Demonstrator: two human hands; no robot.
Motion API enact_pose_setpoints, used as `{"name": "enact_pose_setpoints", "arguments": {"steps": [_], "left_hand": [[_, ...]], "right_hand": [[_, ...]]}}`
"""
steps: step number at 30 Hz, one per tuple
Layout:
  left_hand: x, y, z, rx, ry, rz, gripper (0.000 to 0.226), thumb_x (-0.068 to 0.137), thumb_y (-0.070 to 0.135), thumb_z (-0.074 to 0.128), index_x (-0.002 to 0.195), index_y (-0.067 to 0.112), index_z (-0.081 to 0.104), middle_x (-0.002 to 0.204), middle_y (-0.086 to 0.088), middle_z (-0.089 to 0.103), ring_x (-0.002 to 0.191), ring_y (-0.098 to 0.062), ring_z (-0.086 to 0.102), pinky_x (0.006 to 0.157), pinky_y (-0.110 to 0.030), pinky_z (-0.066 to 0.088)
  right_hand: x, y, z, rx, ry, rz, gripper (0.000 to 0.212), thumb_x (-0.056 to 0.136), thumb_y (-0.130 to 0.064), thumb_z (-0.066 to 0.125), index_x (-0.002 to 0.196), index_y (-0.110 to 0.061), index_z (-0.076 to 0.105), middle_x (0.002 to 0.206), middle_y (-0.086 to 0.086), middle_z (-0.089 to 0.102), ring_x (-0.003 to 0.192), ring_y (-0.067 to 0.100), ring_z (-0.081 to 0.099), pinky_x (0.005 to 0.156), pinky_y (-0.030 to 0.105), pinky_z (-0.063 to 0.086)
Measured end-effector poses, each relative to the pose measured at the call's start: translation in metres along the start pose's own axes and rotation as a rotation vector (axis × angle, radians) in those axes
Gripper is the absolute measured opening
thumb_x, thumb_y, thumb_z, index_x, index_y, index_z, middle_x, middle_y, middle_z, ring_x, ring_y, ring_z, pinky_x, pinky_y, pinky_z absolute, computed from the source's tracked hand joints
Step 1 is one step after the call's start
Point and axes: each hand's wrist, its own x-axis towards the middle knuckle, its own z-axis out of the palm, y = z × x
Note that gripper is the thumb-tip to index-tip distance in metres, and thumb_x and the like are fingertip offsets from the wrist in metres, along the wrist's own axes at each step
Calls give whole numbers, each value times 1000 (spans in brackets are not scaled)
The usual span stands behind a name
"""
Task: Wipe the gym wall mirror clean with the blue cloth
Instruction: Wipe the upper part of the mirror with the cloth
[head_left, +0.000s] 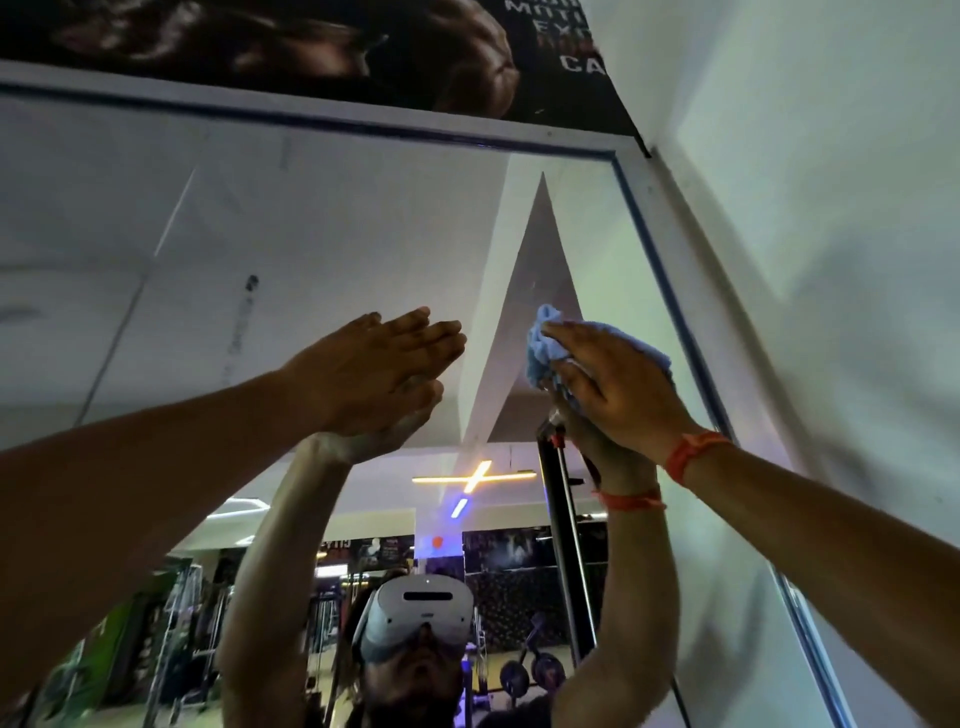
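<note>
The wall mirror (311, 223) fills most of the view, framed in blue and white. A bunched blue cloth (543, 343) lies against the glass near the mirror's upper right part. My right hand (618, 384) presses the cloth flat onto the glass, fingers straight and spread over it. My left hand (374, 364) rests flat against the mirror to the left of the cloth, fingers straight and together, holding nothing. Both arms reach upward. The glass reflects both hands and forearms.
A dark poster (311, 47) hangs above the mirror's top frame (363, 122). A white side wall (831, 260) meets the mirror's right edge. The glass reflects a ceiling, gym machines, weights, a lit cross-shaped lamp and a person wearing a white headset.
</note>
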Motion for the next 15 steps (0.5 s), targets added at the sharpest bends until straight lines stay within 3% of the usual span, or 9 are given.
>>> {"name": "enact_pose_setpoints", "arguments": {"steps": [3,6,8,12,15], "left_hand": [[-2,-3,2,-17,-8,-3,89,80,76,-26,160,38,-14,167,18,-18,156,-12,-13,125,-42,15],[-2,-4,0,-50,-21,-4,94,76,79,-29,160,39,-13,167,20,-17,156,-11,-14,125,-41,12],[-3,-3,-1,-65,-22,-11,87,81,77,-18,159,40,-13,167,20,-16,156,-10,-14,125,-41,12],[-8,1,-2,-69,-28,-33,82,83,68,-12,159,38,-12,166,19,-16,156,-11,-12,126,-43,15],[-14,4,-3,-57,-27,-53,86,80,67,-14,161,36,-9,165,20,-17,156,-10,-13,126,-41,14]], "right_hand": [[20,16,11,-122,2,124,51,108,-33,46,157,-20,34,139,9,59,121,21,61,102,38,53],[49,-1,36,-96,51,212,50,106,-28,48,152,-8,44,149,14,53,139,30,49,117,51,40],[44,-26,44,9,57,188,48,105,-24,53,150,-10,49,151,8,53,141,24,49,120,44,38],[-30,-44,19,20,-190,-143,49,107,-27,45,155,-21,43,162,-5,39,151,8,30,125,25,20],[-40,4,-2,11,-63,14,55,97,-9,54,150,-21,46,153,-4,49,143,6,42,120,20,27]]}}
